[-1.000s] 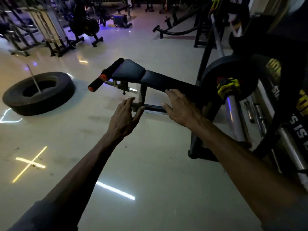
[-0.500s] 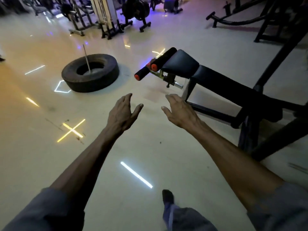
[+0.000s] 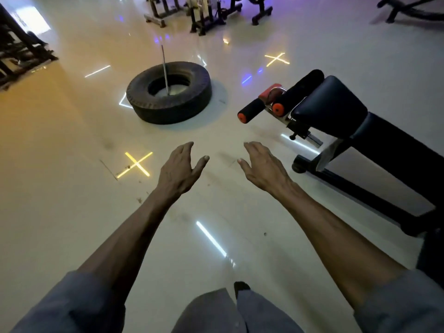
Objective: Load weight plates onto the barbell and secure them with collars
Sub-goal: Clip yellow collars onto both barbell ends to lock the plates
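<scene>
I see my two bare hands stretched out over the glossy pale floor (image 3: 72, 212), the left hand (image 3: 179, 168) and the right hand (image 3: 263, 165) both with relaxed, spread fingers and holding nothing. In front of the left hand lies one big black rubber tyre (image 3: 169, 92) with one thin metal rod (image 3: 165, 68) standing in its hole, and to the right stands one black padded bench (image 3: 336, 109) with two black foam rollers (image 3: 300, 91) with orange end caps. No barbell, weight plates or collars are in this view, so I cannot tell where they are.
</scene>
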{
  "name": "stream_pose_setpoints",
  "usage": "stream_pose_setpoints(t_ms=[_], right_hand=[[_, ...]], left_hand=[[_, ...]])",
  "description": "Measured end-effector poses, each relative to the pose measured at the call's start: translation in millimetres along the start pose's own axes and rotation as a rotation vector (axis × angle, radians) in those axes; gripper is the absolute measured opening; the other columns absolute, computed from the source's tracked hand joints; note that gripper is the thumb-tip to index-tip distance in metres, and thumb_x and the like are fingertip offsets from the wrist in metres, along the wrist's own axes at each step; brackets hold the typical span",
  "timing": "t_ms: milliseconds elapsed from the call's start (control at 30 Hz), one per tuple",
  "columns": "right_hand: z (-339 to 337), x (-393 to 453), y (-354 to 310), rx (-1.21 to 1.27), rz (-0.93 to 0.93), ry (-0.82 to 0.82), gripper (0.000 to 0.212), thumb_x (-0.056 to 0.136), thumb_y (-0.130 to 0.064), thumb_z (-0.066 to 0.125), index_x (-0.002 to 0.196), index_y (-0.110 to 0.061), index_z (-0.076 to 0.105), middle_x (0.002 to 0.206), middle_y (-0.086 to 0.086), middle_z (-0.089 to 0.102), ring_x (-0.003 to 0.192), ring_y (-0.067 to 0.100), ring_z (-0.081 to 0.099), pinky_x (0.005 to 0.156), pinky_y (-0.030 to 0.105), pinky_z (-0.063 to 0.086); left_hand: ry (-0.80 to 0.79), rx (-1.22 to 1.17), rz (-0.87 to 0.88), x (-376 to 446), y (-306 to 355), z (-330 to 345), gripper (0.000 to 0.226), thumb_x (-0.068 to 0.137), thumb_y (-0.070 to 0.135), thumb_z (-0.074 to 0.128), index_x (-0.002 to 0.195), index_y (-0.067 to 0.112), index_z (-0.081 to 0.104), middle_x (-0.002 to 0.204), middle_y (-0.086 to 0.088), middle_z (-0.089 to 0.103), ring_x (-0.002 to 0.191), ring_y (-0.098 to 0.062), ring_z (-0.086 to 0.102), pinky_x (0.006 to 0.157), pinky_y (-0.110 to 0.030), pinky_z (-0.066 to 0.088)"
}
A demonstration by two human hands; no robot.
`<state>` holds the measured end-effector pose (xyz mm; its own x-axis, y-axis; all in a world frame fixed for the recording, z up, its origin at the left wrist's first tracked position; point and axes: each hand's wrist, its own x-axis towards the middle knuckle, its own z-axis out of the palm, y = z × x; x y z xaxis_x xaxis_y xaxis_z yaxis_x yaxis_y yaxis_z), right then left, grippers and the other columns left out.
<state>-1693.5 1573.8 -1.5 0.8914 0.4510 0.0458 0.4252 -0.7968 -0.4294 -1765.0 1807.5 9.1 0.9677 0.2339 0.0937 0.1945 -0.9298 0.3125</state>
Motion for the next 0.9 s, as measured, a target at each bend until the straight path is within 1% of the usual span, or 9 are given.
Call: stream_pose_setpoints(t_ms=[167,467,600,733,900], right_hand=[[17.6,111.1,0.5,0.006,-0.012,-0.027,0.057,0.107,-0.037,0.045,0.156,-0.01,0.034,0.163,0.01,0.034,0.15,0.028,0.033,0.115,0.046,0.042],[77.8,327.1,9.1,0.013,0.032,-0.032,0.059,0.107,-0.04,0.047,0.157,-0.012,0.033,0.165,0.01,0.03,0.152,0.028,0.031,0.114,0.048,0.043],[88.3,421.5,12.2,0.028,0.044,-0.061,0.062,0.105,-0.042,0.049,0.157,-0.012,0.034,0.166,0.01,0.03,0.154,0.027,0.028,0.114,0.047,0.042],[89.5,514.8,18.9,0.048,0.086,-0.036,0.063,0.104,-0.042,0.05,0.157,-0.012,0.034,0.165,0.009,0.031,0.153,0.026,0.028,0.116,0.044,0.039],[93.5,636.3,39.1,0.048,0.132,-0.004,0.062,0.105,-0.041,0.048,0.157,-0.01,0.034,0.165,0.011,0.032,0.153,0.028,0.03,0.116,0.048,0.04]], left_hand=[[0.009,-0.036,-0.047,97.7,-36.5,16.0,0.074,0.102,0.064,0.04,0.156,0.014,0.035,0.158,-0.009,0.046,0.142,-0.027,0.046,0.109,-0.045,0.045],[-0.028,-0.046,-0.054,306.9,-121.1,59.0,0.078,0.101,0.07,0.037,0.156,0.014,0.036,0.16,-0.01,0.044,0.145,-0.029,0.044,0.114,-0.047,0.041],[-0.055,-0.04,-0.025,415.1,-152.4,60.6,0.078,0.1,0.071,0.036,0.155,0.015,0.037,0.159,-0.01,0.045,0.146,-0.029,0.043,0.115,-0.046,0.04],[-0.07,-0.037,0.007,524.5,-171.8,54.6,0.078,0.1,0.071,0.036,0.155,0.015,0.037,0.161,-0.009,0.042,0.153,-0.025,0.032,0.119,-0.045,0.035],[-0.104,-0.038,0.07,655.3,-178.3,60.2,0.079,0.101,0.069,0.038,0.157,0.014,0.034,0.163,-0.01,0.039,0.154,-0.027,0.029,0.122,-0.049,0.033]])
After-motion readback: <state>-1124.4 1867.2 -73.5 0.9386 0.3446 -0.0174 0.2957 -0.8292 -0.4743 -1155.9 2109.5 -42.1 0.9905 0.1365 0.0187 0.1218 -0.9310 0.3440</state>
